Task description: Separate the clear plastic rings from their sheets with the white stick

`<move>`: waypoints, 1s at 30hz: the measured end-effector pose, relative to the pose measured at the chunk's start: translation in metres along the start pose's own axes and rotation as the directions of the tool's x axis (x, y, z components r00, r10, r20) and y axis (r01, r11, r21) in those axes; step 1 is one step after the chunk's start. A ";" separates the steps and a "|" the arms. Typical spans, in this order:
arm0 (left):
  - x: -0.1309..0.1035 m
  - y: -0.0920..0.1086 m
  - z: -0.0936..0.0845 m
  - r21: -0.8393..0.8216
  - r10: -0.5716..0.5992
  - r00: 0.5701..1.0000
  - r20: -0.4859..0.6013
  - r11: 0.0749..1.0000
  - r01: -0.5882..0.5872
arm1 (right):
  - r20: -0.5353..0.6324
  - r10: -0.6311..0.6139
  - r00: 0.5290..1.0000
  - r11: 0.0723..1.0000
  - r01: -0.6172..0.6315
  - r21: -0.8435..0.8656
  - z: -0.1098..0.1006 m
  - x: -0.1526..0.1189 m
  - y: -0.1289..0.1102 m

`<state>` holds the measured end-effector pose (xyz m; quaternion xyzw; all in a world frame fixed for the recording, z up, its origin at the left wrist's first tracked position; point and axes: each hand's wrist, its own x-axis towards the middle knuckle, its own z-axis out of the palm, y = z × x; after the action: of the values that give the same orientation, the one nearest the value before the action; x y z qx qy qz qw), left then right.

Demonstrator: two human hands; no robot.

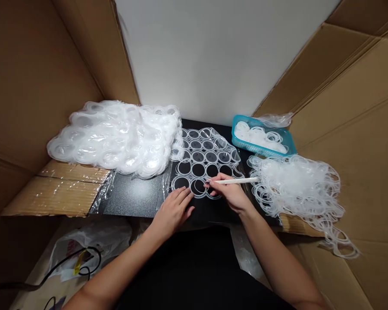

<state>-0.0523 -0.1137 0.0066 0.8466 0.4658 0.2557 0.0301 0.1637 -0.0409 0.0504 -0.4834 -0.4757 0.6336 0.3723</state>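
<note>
Translucent ring sheet [204, 157] just ahead of your 2 hands, its near row under your fingertips

In the head view, your left hand [174, 209] rests flattened on the sheet's near left edge, grasping nothing; your right hand [229, 193] pinches a white pen-shaped tool [236, 181], its long axis running left to right; the near row's middle ring sits between both hands, about equally close; whether the tool's left tip touches it, I cannot tell

Clear sheet [204, 157] with a white ring pattern (row upon row), white pen-shaped tool [237, 181], turquoise basket [245, 145].
</note>
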 end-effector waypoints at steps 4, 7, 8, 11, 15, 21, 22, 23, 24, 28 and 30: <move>-0.004 -0.001 0.002 0.029 0.013 0.999 0.044 0.999 -0.014 | 0.113 -0.116 0.987 0.931 0.148 -0.335 0.016 -0.009 0.012; -0.005 0.000 0.002 0.034 0.011 0.998 0.057 0.999 -0.013 | 0.148 -0.205 0.968 0.795 0.253 -0.551 0.022 -0.015 0.016; -0.005 0.000 0.003 0.032 0.012 0.998 0.061 0.999 -0.014 | 0.157 -0.224 0.962 0.769 0.273 -0.578 0.024 -0.016 0.017; -0.005 -0.001 0.003 0.022 0.011 0.998 0.065 1.000 -0.012 | 0.185 -0.263 0.947 0.726 0.320 -0.609 0.027 -0.018 0.019; -0.006 -0.001 0.003 -0.002 0.004 0.998 0.057 1.000 -0.004 | 0.193 -0.285 0.939 0.709 0.342 -0.617 0.031 -0.017 0.021; -0.006 -0.001 0.004 0.008 0.014 0.998 0.055 1.000 -0.015 | 0.199 -0.299 0.933 0.692 0.356 -0.628 0.032 -0.016 0.019; -0.006 -0.001 0.004 0.013 0.017 0.998 0.058 1.000 -0.018 | 0.201 -0.299 0.933 0.689 0.357 -0.631 0.033 -0.016 0.019; -0.006 -0.001 0.004 0.018 0.019 0.998 0.061 1.000 -0.020 | 0.205 -0.301 0.931 0.681 0.361 -0.637 0.033 -0.016 0.019; -0.006 -0.001 0.004 0.020 0.020 0.998 0.063 1.000 -0.021 | 0.211 -0.309 0.928 0.667 0.369 -0.648 0.034 -0.017 0.021; -0.007 -0.002 0.006 0.011 0.012 0.998 0.063 1.000 -0.013 | 0.263 -0.375 0.889 0.528 0.438 -0.727 0.040 -0.021 0.028; -0.008 -0.002 0.006 -0.002 0.008 0.998 0.058 1.000 -0.008 | 0.283 -0.404 0.870 0.474 0.464 -0.749 0.043 -0.024 0.032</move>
<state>-0.0544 -0.1173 -0.0027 0.8556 0.4610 0.2314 0.0434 0.1281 -0.0817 0.0295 -0.4394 -0.8254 0.2531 0.2481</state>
